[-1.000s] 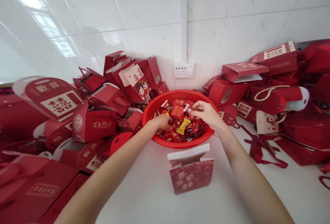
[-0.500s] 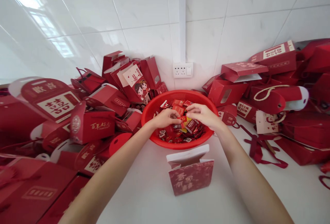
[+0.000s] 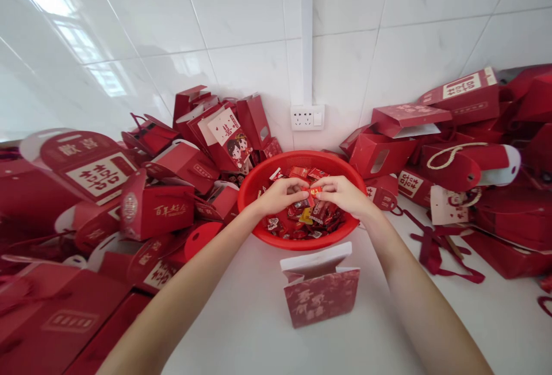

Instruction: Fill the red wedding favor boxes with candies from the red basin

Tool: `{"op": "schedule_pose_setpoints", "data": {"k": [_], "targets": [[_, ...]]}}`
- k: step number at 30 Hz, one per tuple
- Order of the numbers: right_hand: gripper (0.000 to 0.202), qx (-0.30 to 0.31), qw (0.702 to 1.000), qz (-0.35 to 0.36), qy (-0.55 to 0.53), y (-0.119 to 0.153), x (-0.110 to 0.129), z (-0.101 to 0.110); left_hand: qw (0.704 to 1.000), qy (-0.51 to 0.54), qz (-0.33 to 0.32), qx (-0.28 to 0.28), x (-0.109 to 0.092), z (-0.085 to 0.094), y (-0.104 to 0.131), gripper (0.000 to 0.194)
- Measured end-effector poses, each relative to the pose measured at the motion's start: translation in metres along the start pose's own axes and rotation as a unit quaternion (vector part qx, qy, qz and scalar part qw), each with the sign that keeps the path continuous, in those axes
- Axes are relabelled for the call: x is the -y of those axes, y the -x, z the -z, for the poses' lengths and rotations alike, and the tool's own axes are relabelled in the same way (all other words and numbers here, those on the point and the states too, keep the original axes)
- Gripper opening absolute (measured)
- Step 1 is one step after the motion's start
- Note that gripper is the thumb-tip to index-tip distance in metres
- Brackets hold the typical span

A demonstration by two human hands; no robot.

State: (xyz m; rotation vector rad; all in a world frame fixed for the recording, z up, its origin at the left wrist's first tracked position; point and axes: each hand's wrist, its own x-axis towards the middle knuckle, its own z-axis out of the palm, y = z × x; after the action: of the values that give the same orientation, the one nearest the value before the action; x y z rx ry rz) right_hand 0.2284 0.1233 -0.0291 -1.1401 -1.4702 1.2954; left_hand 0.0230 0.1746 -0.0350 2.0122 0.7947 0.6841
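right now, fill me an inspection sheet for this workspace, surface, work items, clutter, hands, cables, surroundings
Surface: white tabletop, visible in front and at right.
Work items: red basket holding wrapped sweets; open-topped red paper box standing in front.
Clutter: red gift boxes piled on both sides; dark red ribbon at right.
Hands: left hand and right hand over the basket, small red packet between their fingertips.
Cables: nothing seen.
Surroundings: white tiled wall, socket.
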Motion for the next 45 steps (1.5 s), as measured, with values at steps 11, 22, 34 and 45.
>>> {"op": "schedule_pose_setpoints", "data": {"k": [11, 22, 34, 45], "targets": [[0.011, -0.003, 1.000, 0.006, -0.012, 0.002, 0.003, 0.002, 0.998, -0.021, -0.059, -0.003, -0.005, 0.002, 0.000, 0.035], [0.015, 0.002, 1.000, 0.007, -0.024, -0.002, -0.003, 0.003, 0.998, -0.020, -0.052, -0.022, -0.011, 0.001, 0.001, 0.028], [0.025, 0.015, 0.999, 0.017, -0.048, 0.003, 0.005, 0.002, 0.987, 0.063, -0.012, -0.149, -0.006, 0.002, -0.002, 0.045], [0.040, 0.000, 0.996, -0.011, -0.086, 0.002, 0.003, 0.003, 0.984, 0.165, 0.040, -0.055, -0.012, -0.001, -0.001, 0.051]]}}
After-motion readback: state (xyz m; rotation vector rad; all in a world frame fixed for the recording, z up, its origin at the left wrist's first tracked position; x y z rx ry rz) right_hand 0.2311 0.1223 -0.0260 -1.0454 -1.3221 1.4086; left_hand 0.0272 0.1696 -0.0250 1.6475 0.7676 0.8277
